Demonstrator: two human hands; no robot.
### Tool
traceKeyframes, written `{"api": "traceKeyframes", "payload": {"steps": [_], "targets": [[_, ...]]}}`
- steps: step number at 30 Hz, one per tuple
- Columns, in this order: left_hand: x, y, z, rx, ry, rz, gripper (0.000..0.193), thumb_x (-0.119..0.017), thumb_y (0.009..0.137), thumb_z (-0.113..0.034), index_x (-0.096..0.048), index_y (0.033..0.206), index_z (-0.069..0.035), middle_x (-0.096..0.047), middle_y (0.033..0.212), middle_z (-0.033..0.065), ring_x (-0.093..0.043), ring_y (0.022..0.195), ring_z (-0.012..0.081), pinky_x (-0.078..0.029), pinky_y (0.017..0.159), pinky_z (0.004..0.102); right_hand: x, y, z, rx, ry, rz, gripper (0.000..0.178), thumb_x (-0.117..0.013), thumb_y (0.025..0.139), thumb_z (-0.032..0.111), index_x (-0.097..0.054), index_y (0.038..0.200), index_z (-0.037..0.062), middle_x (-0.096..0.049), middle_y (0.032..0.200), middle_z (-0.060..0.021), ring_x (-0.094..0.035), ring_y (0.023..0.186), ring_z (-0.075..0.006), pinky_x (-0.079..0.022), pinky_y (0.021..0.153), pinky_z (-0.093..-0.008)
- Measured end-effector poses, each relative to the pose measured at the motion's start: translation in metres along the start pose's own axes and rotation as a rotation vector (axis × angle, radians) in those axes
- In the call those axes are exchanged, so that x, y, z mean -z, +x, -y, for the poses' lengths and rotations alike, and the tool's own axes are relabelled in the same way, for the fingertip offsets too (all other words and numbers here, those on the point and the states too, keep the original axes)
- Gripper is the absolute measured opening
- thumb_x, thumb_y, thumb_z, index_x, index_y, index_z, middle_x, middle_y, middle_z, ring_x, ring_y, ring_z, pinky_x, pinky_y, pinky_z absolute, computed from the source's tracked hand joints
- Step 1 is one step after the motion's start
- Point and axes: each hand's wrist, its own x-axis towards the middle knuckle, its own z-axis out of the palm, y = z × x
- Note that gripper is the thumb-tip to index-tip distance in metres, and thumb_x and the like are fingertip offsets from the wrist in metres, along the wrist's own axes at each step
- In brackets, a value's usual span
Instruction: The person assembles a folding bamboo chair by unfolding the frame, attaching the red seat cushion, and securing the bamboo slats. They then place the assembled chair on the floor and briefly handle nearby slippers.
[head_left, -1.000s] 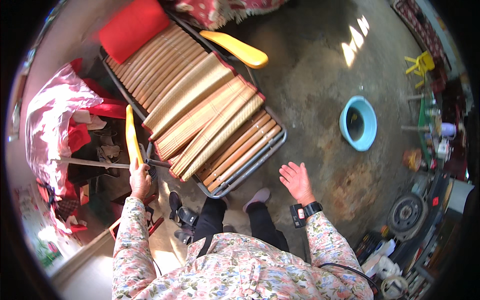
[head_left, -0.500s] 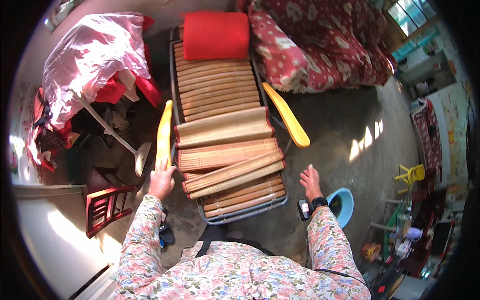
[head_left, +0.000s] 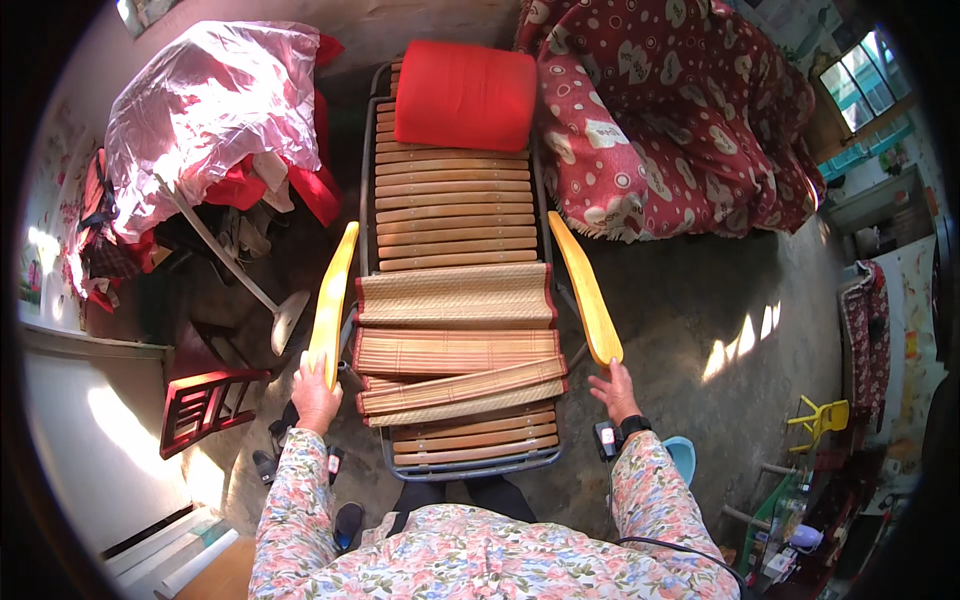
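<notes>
In front of me stands a reclining lounge chair (head_left: pixel 455 205) with wooden slats, a dark metal frame and two yellow armrests. A woven bamboo mat (head_left: pixel 455 297) with red edging lies folded in layers across its lower half. My left hand (head_left: pixel 316 398) is closed around the near end of the left armrest (head_left: pixel 333 290). My right hand (head_left: pixel 617 392) touches the near tip of the right armrest (head_left: pixel 584 290), its fingers apart. On the chair's far end rests a red cushion (head_left: pixel 465 95).
Left are a pink cloth (head_left: pixel 215 110) over a heap, a white-based pole (head_left: pixel 225 255) and a dark red wooden stool (head_left: pixel 210 408). A red patterned blanket (head_left: pixel 680 120) covers furniture at the back right. A blue basin (head_left: pixel 680 460) and a yellow chair (head_left: pixel 820 422) stand right.
My right hand has come up to the tip of the right armrest from a spot apart from it. My left hand stays on the left armrest. The view has shifted and the chair appears straighter.
</notes>
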Motion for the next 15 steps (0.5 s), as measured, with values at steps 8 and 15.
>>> {"api": "traceKeyframes", "payload": {"steps": [8, 15], "targets": [[0.0, 0.001, -0.005, 0.011, 0.063, -0.005, 0.072, -0.071, 0.06, -0.015, -0.039, 0.124, -0.019, -0.032, 0.129, 0.0147, -0.042, 0.107, 0.0335, -0.045, 0.082, 0.0407, -0.026, 0.02, 0.008, -0.051, 0.352, 0.062, 0.035, -0.049, 0.087, 0.04, -0.049, 0.103, 0.0087, -0.06, 0.075, -0.0059, -0.055, 0.054, -0.0122, -0.045, 0.05, -0.0262], [0.006, 0.014, -0.007, -0.036, 0.046, -0.077, 0.069, -0.069, 0.06, -0.015, -0.041, 0.123, -0.018, -0.038, 0.124, 0.0149, -0.045, 0.103, 0.0331, -0.045, 0.081, 0.0404, -0.034, 0.02, 0.049, 0.028, 0.295, 0.16, 0.033, -0.046, 0.088, 0.037, -0.049, 0.102, 0.0074, -0.06, 0.074, -0.006, -0.058, 0.057, -0.012, -0.048, 0.052, -0.026]]}}
